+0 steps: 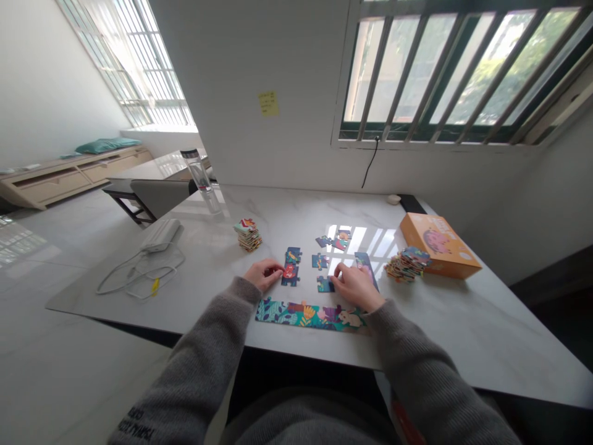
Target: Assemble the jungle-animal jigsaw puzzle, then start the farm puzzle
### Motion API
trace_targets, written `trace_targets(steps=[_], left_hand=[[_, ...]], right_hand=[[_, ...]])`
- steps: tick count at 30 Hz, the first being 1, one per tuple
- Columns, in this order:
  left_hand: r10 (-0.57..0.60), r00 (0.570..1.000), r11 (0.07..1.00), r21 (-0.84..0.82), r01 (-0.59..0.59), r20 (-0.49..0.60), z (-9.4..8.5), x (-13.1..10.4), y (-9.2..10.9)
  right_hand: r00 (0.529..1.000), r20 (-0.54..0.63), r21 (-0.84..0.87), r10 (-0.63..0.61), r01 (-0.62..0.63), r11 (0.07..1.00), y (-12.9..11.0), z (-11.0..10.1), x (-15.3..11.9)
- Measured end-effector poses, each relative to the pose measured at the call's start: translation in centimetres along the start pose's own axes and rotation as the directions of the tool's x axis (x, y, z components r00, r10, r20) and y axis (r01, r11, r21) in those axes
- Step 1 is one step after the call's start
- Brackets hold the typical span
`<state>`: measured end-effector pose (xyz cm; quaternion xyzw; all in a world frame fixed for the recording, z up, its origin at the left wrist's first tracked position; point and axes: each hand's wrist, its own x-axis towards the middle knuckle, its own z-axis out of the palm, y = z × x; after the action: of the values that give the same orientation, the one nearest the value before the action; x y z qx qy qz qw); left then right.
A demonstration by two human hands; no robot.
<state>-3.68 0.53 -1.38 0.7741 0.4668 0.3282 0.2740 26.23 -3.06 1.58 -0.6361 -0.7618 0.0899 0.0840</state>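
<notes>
A: How complete is the assembly?

B: A joined jigsaw strip (296,314) lies along the near edge of the surface (463,327). Beyond it, several pieces lie loose; the left stack (249,238) and right stack (406,266) suggest most is left.

A: And the fingers?

B: The left hand's (262,275) bend against a red-figured piece (291,275); the right hand's (356,288) touch a blue piece (325,284). Whether either grips, I cannot tell.

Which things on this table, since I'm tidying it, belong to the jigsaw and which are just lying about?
Belong to the jigsaw: assembled strip; scattered pieces; left piece stack; right piece stack; orange box, probably its packaging.

Apparently lying about: white device; clear bottle; small white object; flat black object.
</notes>
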Motion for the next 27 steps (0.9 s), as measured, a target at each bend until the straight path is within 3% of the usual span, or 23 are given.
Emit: trace_targets(steps=[3, 6, 11, 16, 19, 27], left_hand=[[-0.039, 0.999, 0.999, -0.011, 0.039, -0.015, -0.1, -0.1, 0.2], [-0.058, 0.998, 0.998, -0.017, 0.057, -0.028, -0.3, -0.3, 0.3], [-0.066, 0.997, 0.998, -0.017, 0.065, -0.043, -0.4, -0.5, 0.3], [-0.132, 0.991, 0.988, -0.079, 0.131, 0.002, -0.4, -0.8, 0.1], [-0.139, 0.99, 0.986, -0.089, 0.14, 0.011, -0.3, -0.8, -0.1], [-0.077, 0.997, 0.997, 0.008, 0.077, -0.013, -0.2, -0.7, -0.3]], right_hand=[[1.0, -0.007, 0.023, -0.027, 0.027, 0.999, 0.1, 0.1, 0.0], [0.991, -0.013, 0.068, -0.134, 0.134, 0.989, 0.0, 0.1, 0.0], [0.918, -0.085, 0.128, -0.386, 0.395, 0.91, -1.1, 0.5, -0.4], [0.86, -0.109, 0.201, -0.498, 0.51, 0.837, -2.9, 1.3, -1.0], [0.857, -0.114, 0.189, -0.503, 0.516, 0.836, -3.0, 1.2, -1.1], [0.946, -0.107, 0.032, -0.305, 0.31, 0.95, 0.4, 0.1, 0.1]])
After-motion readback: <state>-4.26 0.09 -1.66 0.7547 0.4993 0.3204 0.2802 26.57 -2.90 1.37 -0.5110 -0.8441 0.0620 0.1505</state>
